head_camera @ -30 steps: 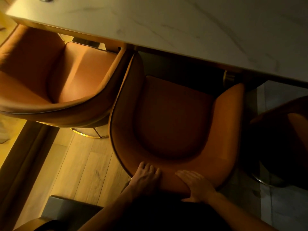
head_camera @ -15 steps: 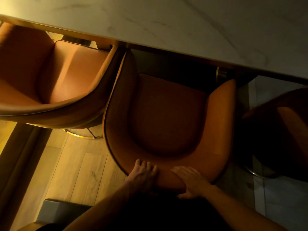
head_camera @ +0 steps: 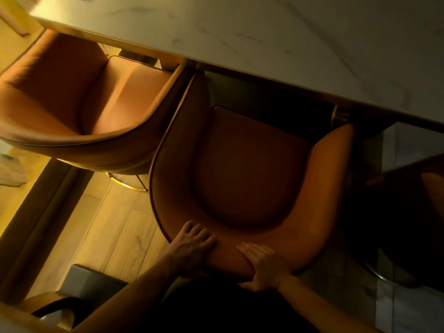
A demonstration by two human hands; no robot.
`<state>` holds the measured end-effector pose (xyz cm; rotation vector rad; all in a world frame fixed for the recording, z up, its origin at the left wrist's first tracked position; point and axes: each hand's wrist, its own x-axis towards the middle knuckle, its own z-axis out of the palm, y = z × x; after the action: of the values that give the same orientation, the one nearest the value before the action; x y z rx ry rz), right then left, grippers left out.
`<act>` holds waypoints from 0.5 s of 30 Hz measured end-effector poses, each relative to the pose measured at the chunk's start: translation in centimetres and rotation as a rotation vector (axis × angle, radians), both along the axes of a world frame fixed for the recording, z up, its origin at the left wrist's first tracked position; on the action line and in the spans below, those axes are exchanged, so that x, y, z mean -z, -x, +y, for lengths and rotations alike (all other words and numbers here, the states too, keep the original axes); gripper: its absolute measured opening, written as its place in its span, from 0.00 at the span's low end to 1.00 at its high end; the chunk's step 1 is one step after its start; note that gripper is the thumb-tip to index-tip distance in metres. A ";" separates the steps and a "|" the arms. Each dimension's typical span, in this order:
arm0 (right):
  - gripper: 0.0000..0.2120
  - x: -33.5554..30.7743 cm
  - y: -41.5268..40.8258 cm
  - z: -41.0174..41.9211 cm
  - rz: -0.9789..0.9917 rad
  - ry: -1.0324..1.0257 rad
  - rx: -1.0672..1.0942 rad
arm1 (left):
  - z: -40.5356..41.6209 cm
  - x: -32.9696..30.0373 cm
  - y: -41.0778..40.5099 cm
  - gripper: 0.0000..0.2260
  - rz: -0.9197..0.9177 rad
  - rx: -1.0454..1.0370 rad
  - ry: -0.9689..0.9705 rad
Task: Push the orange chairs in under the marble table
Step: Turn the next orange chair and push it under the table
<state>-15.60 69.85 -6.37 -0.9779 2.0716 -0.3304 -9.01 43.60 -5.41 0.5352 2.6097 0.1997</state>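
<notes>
The middle orange chair [head_camera: 247, 169] faces the marble table [head_camera: 276, 37], its armrest tips close under the table's near edge. My left hand [head_camera: 192, 243] and my right hand [head_camera: 264, 265] both rest on the top of its curved backrest, fingers wrapped over the rim. A second orange chair [head_camera: 79, 97] stands to the left, turned at an angle, touching the middle chair's left arm, its front partly under the table. At the right edge a third chair [head_camera: 430, 188] shows only in part, dark in shadow.
Wooden floorboards [head_camera: 113, 231] lie to the left of the chair, pale tiles [head_camera: 408, 306] to the right. A gold table leg [head_camera: 340, 115] stands behind the middle chair's right arm. A grey box-like object [head_camera: 91, 282] sits at lower left near my arm.
The hands stay on the backrest. The middle chair has kept its place against the table's edge; only the view shifts slightly.
</notes>
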 end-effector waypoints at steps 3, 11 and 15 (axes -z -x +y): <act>0.51 0.0 0.3 0.0 -0.010 0.002 -0.031 | -0.3 0.3 -0.1 0.36 0.012 0.006 -0.031; 0.52 0.3 1.8 1.1 -0.046 0.023 -0.017 | 0.5 0.5 0.8 0.32 0.015 0.014 -0.011; 0.50 0.0 2.9 2.2 -0.045 0.040 -0.006 | 1.5 0.8 1.9 0.30 -0.035 0.031 0.023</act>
<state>-18.50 72.01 -6.42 -0.9914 2.0285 -0.3892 -10.93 45.08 -6.25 0.5583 2.5648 0.1668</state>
